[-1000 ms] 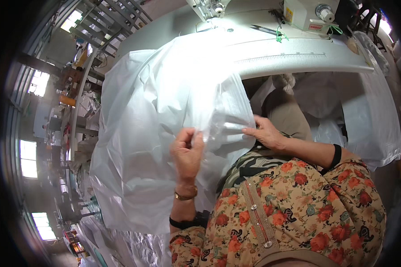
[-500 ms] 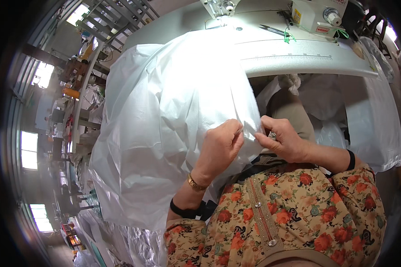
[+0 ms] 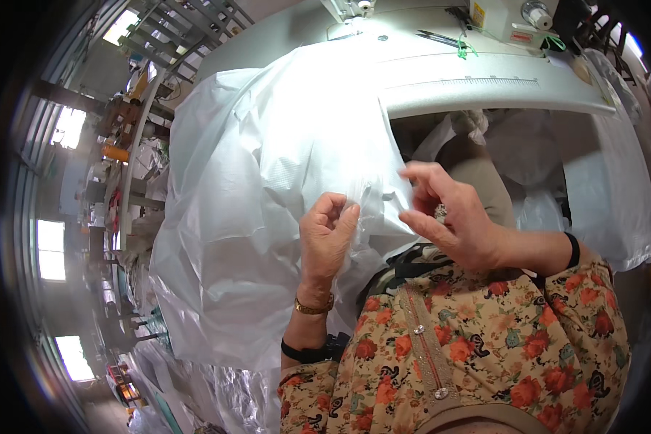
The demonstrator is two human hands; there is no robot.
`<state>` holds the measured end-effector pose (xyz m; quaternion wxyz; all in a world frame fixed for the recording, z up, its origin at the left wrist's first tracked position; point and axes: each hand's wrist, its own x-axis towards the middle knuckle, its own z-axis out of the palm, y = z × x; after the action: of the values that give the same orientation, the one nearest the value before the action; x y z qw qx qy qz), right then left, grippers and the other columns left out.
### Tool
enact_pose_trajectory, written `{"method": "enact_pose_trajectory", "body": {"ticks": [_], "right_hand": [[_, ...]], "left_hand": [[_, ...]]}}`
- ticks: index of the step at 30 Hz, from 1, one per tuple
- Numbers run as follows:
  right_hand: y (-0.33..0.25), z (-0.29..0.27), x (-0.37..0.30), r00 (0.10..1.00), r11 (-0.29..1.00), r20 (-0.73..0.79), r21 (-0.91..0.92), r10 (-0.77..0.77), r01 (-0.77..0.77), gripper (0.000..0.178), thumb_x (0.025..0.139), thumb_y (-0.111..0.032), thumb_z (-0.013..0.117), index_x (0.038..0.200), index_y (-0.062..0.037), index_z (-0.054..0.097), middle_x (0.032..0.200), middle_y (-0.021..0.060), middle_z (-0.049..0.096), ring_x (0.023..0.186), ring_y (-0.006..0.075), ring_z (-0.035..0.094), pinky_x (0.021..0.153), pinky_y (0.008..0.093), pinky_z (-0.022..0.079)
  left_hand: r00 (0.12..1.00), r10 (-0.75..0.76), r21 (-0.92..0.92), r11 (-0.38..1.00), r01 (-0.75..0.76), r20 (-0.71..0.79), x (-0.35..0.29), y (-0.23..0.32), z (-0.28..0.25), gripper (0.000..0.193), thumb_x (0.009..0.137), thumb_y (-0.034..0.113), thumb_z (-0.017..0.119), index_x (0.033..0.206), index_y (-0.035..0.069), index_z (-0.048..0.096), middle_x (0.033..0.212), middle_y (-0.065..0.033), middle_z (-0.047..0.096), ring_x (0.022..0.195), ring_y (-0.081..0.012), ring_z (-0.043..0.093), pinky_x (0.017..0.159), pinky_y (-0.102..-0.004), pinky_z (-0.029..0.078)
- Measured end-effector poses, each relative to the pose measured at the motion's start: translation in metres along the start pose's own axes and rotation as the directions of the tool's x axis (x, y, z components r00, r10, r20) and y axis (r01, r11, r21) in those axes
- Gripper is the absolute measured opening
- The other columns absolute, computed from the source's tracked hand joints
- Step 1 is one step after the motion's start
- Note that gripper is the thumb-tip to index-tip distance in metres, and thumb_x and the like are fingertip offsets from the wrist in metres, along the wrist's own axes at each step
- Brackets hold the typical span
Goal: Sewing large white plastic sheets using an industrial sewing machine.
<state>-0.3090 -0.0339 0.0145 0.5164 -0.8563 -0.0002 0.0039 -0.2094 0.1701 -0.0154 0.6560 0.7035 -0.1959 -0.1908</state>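
A large white plastic-like sheet [image 3: 231, 188] drapes over the front of the sewing table and down toward my lap, with glare washing out its upper middle. My left hand [image 3: 324, 235] is closed on a fold of this sheet, its thumb pressed toward the curled fingers. To the right, my right hand [image 3: 456, 217] hovers at the sheet's right edge. Its thumb and forefinger are spread apart with nothing visible between them; the other fingers are curled and partly hidden.
At the top stands a sewing machine [image 3: 517, 22] on a pale table with a ruler scale [image 3: 477, 81] along its front. Dark thread snips [image 3: 441, 37] and green thread [image 3: 464, 49] lie there. White sheeting [image 3: 611, 195] hangs at the right. Shelves of goods [image 3: 123, 137] line the left.
My left hand has moved left and turned, away from the right one. My right hand has lifted slightly, its thumb and forefinger spreading. The sheet's near right edge has shifted.
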Motion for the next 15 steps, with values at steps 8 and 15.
{"method": "enact_pose_trajectory", "body": {"ticks": [8, 15], "right_hand": [[0.027, 0.053, 0.045, 0.876, 0.892, 0.475, 0.43, -0.088, -0.143, 0.043, 0.091, -0.021, 0.056, 0.123, 0.0046, 0.043, 0.105, 0.0168, 0.058, 0.099, 0.0251, 0.057, 0.082, 0.0373, 0.047], [0.025, 0.008, 0.014, 0.927, 0.976, 0.31, 0.104, -0.212, 0.189, 0.03, 0.09, -0.023, 0.063, 0.104, 0.0016, 0.052, 0.096, 0.0166, 0.058, 0.085, 0.0278, 0.059, 0.074, 0.0389, 0.048]], "left_hand": [[0.999, 0.019, 0.028, 0.999, -0.02, 0.038, 0.004, 0.013, 0.007, 0.008, 0.094, 0.007, 0.062, 0.092, -0.001, 0.062, 0.08, 0.0047, 0.059, 0.071, -0.0011, 0.049, 0.062, -0.0177, 0.041], [0.999, -0.052, 0.023, 0.998, 0.052, 0.016, 0.003, 0.0, 0.016, 0.011, 0.095, 0.008, 0.061, 0.093, -0.003, 0.062, 0.079, 0.0052, 0.058, 0.07, -0.0016, 0.049, 0.062, -0.018, 0.041]]}}
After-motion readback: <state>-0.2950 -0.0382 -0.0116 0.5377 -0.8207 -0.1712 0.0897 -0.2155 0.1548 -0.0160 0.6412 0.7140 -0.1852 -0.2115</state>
